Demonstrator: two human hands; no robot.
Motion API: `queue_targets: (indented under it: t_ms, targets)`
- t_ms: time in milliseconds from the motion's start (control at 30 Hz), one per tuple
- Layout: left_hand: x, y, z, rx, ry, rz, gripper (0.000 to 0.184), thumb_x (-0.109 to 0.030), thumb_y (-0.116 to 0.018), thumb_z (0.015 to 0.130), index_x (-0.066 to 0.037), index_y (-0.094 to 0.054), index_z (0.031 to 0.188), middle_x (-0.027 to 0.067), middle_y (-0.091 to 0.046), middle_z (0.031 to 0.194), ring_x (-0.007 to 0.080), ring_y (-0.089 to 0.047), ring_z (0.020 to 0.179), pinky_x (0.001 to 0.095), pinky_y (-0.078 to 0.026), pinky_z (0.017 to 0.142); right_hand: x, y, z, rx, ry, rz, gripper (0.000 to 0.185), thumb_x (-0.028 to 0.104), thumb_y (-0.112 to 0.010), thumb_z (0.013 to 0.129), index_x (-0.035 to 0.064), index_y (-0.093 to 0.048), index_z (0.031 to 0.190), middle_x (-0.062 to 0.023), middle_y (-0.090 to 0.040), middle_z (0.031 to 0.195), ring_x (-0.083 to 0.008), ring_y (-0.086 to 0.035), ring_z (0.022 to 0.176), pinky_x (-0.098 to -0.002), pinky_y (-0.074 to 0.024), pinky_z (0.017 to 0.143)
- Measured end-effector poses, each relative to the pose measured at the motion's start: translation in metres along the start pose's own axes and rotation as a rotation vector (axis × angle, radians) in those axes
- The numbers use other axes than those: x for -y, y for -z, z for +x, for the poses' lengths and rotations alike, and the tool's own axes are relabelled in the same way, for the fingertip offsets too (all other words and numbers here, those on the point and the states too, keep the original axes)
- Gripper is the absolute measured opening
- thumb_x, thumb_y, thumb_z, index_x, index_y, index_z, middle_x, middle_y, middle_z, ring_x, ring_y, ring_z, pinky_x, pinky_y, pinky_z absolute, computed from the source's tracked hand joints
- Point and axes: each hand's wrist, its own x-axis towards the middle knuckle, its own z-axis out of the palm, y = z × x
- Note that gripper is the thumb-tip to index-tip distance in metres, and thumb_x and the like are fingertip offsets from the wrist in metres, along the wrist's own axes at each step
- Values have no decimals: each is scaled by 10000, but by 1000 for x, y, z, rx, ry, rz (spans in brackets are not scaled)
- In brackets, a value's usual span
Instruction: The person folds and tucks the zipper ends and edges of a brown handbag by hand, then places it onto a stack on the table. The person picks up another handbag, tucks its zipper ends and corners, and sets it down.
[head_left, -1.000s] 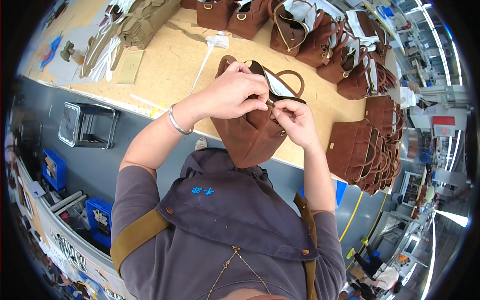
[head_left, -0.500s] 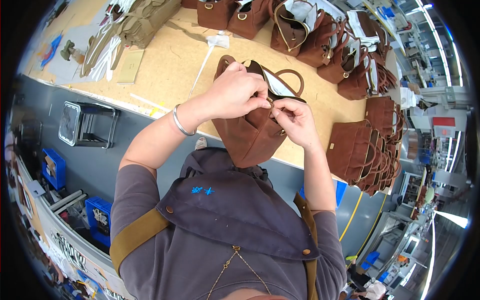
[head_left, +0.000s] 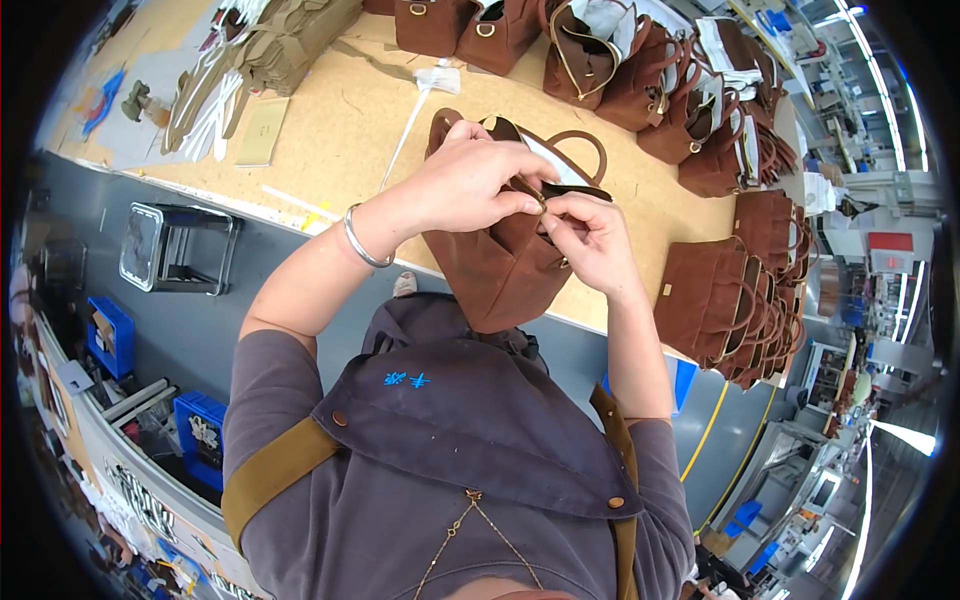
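Note:
A brown handbag (head_left: 500, 285) with a pale lining and two looped handles sits tilted at the table's near edge, its top open. Both hands are at its mouth. My left hand (head_left: 475, 185) is closed, pinching the bag's zipper (head_left: 541, 198), a dark strip with a gold-coloured edge. From the other side my right hand (head_left: 592, 240) closes thumb and finger on the same zipper's end, the fingertips of both hands almost touching. The fingers partly cover what lies between them. A handle (head_left: 585, 150) stands up behind the hands.
Several brown handbags (head_left: 580, 70) line the table's far side, and more are stacked (head_left: 700, 295) at the right. Olive straps (head_left: 290, 50) and a yellowish card (head_left: 263, 132) lie at the left. A stool (head_left: 175, 250) stands on the floor left of me.
My left hand's fingers have lifted and spread slightly, showing more of the zipper strip. My right hand keeps its pinch in nearly the same place, and the bag has barely shifted.

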Motion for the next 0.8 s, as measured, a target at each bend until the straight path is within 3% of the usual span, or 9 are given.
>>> queue_targets:
  t_ms: [67, 200, 267, 400, 467, 800]
  targets:
    - [6, -2, -1, 74, -72, 66, 105, -225, -701, 823, -133, -730, 865, 8, -691, 853, 173, -609, 800, 366, -297, 920, 0, 1, -1, 32, -49, -19, 61, -33, -602, 868, -6, -653, 886, 11, -601, 800, -17, -507, 673, -169, -392, 566]
    - [5, -6, -6, 27, -54, 77, 80, -202, -686, 829, -136, -729, 835, 6, -681, 823, 170, -594, 777, 362, -293, 922, 3, -4, -5, 14, -147, 35, 50, -23, -626, 857, 3, -660, 883, 26, -598, 759, -6, -511, 645, -164, -402, 548]
    - [8, -9, -8, -46, -49, 59, 74, -187, -680, 827, -132, -720, 799, 3, -649, 766, 174, -577, 747, 366, -293, 922, 8, -10, -8, -63, -99, -54, 76, 40, -706, 808, 0, -668, 861, -21, -652, 721, -41, -585, 622, -209, -463, 537]
    - [8, -10, -10, -49, -59, 54, 60, -170, -680, 822, -128, -714, 795, 3, -606, 708, 179, -571, 739, 369, -292, 925, 10, -24, -14, -156, -50, -197, 122, 70, -762, 797, 7, -679, 860, -2, -651, 743, -25, -581, 654, -184, -467, 568]
    - [6, -11, -12, -88, -70, 51, 47, -154, -681, 812, -119, -702, 788, 5, -573, 677, 179, -570, 735, 369, -293, 920, 9, -28, -16, -251, -18, -271, 158, 127, -789, 758, 21, -685, 813, -83, -673, 730, -172, -651, 610, -272, -505, 547]
    - [2, -16, -14, -121, -117, 92, 18, -120, -660, 798, -107, -657, 787, 22, -567, 710, 204, -565, 784, 391, -289, 915, 8, -33, -16, -291, 40, -295, 92, 104, -744, 788, 43, -676, 786, -89, -657, 723, -209, -628, 591, -293, -467, 524]
